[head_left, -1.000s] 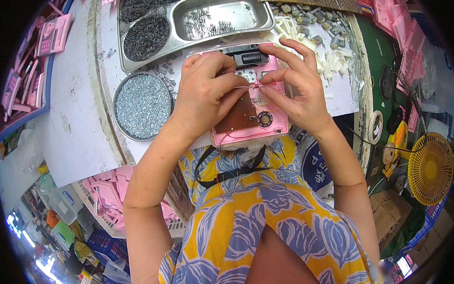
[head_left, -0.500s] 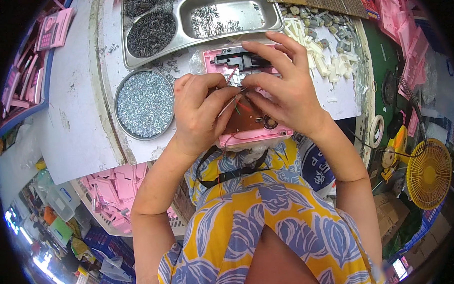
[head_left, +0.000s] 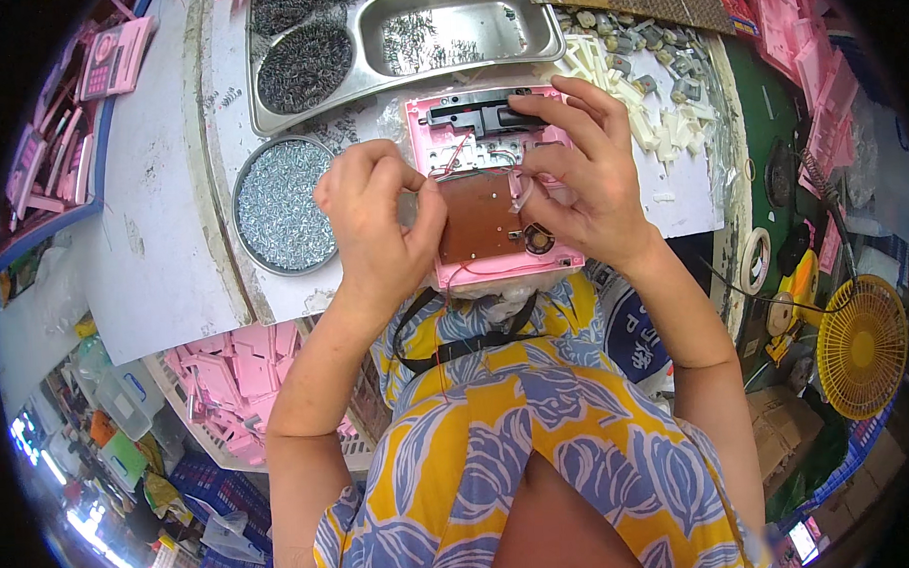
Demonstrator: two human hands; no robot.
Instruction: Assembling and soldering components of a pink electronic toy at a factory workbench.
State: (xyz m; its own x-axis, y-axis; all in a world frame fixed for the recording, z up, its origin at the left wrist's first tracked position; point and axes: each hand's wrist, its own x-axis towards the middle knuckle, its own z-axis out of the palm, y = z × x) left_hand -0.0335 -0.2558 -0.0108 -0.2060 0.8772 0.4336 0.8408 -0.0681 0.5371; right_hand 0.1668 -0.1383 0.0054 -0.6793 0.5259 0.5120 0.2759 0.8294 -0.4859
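Note:
A pink plastic housing (head_left: 564,263) lies at the table's near edge, with a brown circuit board (head_left: 477,218) over its near half. A black mechanism (head_left: 484,116) sits in its far part, and thin wires (head_left: 457,167) run along the board's far edge. My left hand (head_left: 380,221) is at the board's left edge, thumb and forefinger closed near the wire ends; whether a wire is between them is hidden. On the right side, my right hand (head_left: 593,184) pinches a small whitish strip (head_left: 517,194) above the board, other fingers spread over the housing.
Left of the housing stands a round tin of small metal pins (head_left: 287,205). Behind it, a steel tray (head_left: 407,70) holds dark springs. White plastic parts (head_left: 659,127) and small motors (head_left: 683,76) lie at the right. A yellow fan (head_left: 861,347) stands at far right; a crate of pink parts (head_left: 157,369) is below.
My hands were together over the board, fingertips on the wires. They have moved apart to its two sides, uncovering the board. A whitish strip now shows at my right fingertips.

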